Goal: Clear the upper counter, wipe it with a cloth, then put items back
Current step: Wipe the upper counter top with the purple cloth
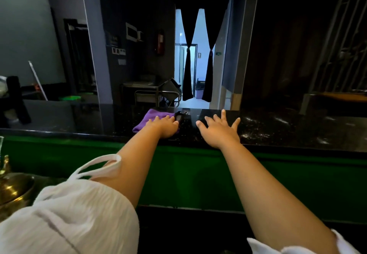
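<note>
A purple cloth (152, 117) lies on the black speckled upper counter (278, 128), left of centre. My left hand (164, 127) presses flat on the cloth's right part, fingers straight. Just beyond its fingertips sits a small dark object (181, 117); what it is I cannot tell. My right hand (219, 128) lies flat on the bare counter to the right, fingers spread, holding nothing.
Below the counter runs a green front panel (198, 174). A brass vessel (14, 186) stands at the lower left. Behind the counter are a metal cart (151, 93), a doorway with tied black curtains (187, 65) and a grey pillar (93, 45).
</note>
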A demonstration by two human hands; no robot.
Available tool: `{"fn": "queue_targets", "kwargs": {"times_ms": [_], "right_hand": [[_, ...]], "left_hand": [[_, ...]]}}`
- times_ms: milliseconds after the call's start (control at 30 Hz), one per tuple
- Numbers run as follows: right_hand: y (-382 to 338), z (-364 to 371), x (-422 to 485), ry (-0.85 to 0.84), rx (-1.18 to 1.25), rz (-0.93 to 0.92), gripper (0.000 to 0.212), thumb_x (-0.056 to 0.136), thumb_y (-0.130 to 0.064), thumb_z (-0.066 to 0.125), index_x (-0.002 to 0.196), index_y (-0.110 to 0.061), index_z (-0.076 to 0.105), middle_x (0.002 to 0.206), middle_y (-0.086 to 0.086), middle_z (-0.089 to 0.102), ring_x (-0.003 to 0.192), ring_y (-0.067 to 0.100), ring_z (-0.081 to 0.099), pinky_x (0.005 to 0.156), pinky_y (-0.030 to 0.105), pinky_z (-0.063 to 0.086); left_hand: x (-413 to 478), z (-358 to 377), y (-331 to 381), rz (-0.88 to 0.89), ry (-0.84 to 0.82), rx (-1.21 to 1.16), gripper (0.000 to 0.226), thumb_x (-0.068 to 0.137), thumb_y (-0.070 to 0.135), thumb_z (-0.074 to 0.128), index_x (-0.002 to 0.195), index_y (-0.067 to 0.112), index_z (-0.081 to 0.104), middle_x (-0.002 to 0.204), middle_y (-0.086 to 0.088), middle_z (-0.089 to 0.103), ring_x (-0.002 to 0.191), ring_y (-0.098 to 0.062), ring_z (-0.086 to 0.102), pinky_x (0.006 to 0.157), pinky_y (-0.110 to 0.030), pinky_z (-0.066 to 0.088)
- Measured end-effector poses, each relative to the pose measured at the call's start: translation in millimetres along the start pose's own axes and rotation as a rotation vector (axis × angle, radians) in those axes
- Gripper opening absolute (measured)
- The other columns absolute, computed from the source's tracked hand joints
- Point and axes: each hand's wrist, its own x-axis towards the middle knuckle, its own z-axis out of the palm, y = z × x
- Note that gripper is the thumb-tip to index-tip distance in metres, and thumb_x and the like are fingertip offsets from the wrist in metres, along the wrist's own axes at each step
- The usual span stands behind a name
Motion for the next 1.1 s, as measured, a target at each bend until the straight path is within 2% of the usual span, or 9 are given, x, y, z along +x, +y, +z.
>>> {"fn": "queue_targets", "kwargs": {"times_ms": [233,333,433,567,633,767,867,967,1100], "right_hand": [[5,-10,-6,-0.064,0.082,-0.034,0.06,0.099,-0.05,0.013,0.152,-0.021,0.014,0.16,0.008,-0.005,0.143,0.025,-0.026,0.111,0.057,-0.015],[18,-13,6,-0.013,-0.026,-0.085,0.062,0.098,-0.053,0.016,0.151,-0.021,0.019,0.16,0.009,-0.006,0.143,0.024,-0.026,0.111,0.054,-0.017],[21,-10,14,-0.007,0.009,-0.182,0.059,0.098,-0.053,0.019,0.15,-0.024,0.021,0.161,0.007,-0.002,0.144,0.023,-0.025,0.11,0.053,-0.02],[22,-3,19,-0.003,0.045,-0.181,0.06,0.098,-0.053,0.019,0.151,-0.023,0.019,0.16,0.006,0.002,0.143,0.023,-0.025,0.11,0.052,-0.022],[24,-3,23,-0.014,0.05,-0.172,0.058,0.1,-0.049,0.02,0.151,-0.023,0.018,0.16,0.006,0.001,0.143,0.023,-0.025,0.11,0.052,-0.021],[23,-3,26,-0.006,0.065,-0.138,0.054,0.101,-0.043,0.018,0.151,-0.023,0.017,0.161,0.006,0.0,0.144,0.023,-0.024,0.111,0.052,-0.02],[24,-3,22,-0.01,0.024,-0.133,0.055,0.1,-0.045,0.013,0.152,-0.026,0.014,0.16,0.006,-0.004,0.143,0.023,-0.027,0.109,0.051,-0.023],[24,-4,19,-0.029,0.001,-0.152,0.055,0.1,-0.047,0.01,0.152,-0.03,0.01,0.16,0.005,-0.006,0.141,0.023,-0.03,0.107,0.051,-0.025],[25,-5,18,-0.06,-0.011,-0.16,0.055,0.099,-0.05,0.008,0.152,-0.031,0.008,0.16,0.006,-0.007,0.14,0.023,-0.032,0.106,0.051,-0.027]], "left_hand": [[-19,6,-14,-0.058,-0.053,0.098,0.053,0.101,0.033,0.017,0.15,0.014,0.01,0.16,-0.009,-0.003,0.145,-0.039,-0.001,0.111,-0.066,0.007],[-10,1,-21,-0.03,-0.106,0.199,0.054,0.102,0.035,0.019,0.15,0.014,0.008,0.158,-0.016,-0.005,0.144,-0.044,-0.001,0.11,-0.067,0.012],[10,-7,-22,-0.066,-0.103,0.234,0.053,0.102,0.032,0.017,0.151,0.013,0.007,0.158,-0.017,-0.005,0.144,-0.042,-0.002,0.112,-0.064,0.011],[41,-24,-10,-0.1,-0.13,0.262,0.05,0.103,0.025,0.017,0.15,0.01,0.01,0.158,-0.017,0.0,0.146,-0.037,0.003,0.116,-0.059,0.007],[50,-28,3,-0.117,-0.167,0.184,0.051,0.103,0.026,0.015,0.15,0.009,0.008,0.158,-0.015,-0.003,0.146,-0.034,0.003,0.118,-0.053,0.005],[40,-23,39,0.098,-0.125,0.177,0.046,0.103,0.016,0.022,0.147,0.005,0.021,0.158,-0.015,0.0,0.146,-0.034,0.002,0.115,-0.06,0.009],[11,-13,39,0.156,-0.124,0.366,0.049,0.103,0.019,0.021,0.149,0.005,0.013,0.159,-0.014,-0.004,0.146,-0.036,0.0,0.114,-0.06,0.01],[-19,-11,24,0.121,-0.103,0.448,0.05,0.103,0.019,0.017,0.151,0.009,0.005,0.159,-0.01,-0.011,0.146,-0.036,-0.005,0.115,-0.059,0.01],[7,-27,-3,0.01,-0.123,0.321,0.049,0.103,0.017,0.015,0.15,0.004,0.008,0.158,-0.017,-0.005,0.146,-0.034,0.0,0.117,-0.053,0.008]]}}
